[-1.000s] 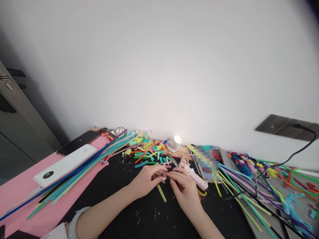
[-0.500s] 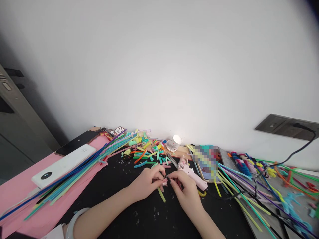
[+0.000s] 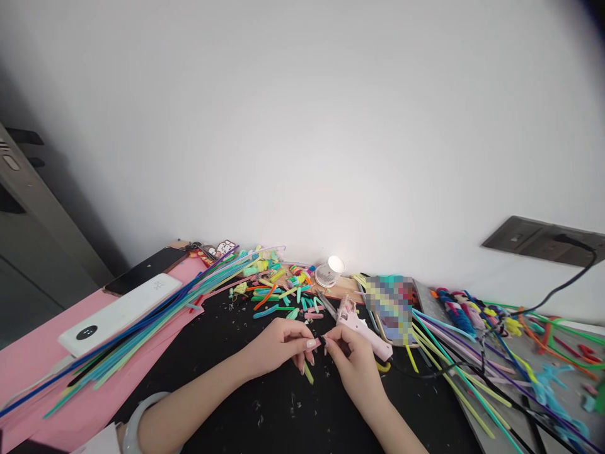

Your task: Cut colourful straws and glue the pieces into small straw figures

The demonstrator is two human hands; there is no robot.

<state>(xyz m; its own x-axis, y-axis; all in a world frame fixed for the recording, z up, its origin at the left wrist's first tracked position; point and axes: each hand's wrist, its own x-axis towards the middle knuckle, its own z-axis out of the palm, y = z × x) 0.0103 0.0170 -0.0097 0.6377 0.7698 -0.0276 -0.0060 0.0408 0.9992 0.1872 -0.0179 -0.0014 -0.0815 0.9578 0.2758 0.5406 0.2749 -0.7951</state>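
A pale wall [image 3: 302, 126] fills the upper frame, above a black work surface [image 3: 265, 413]. At lower left, a white power bank [image 3: 120, 313] lies beside a bundle of coloured pipe cleaners [image 3: 142, 343]. In the lower centre, the left hand [image 3: 276, 347] pinches the pink end of a small pink-and-black piece [image 3: 318, 342] between thumb and fingers; the right hand [image 3: 355, 362] has fingertips together at its black end. Just beyond the right hand lies a pink glue gun [image 3: 367, 333].
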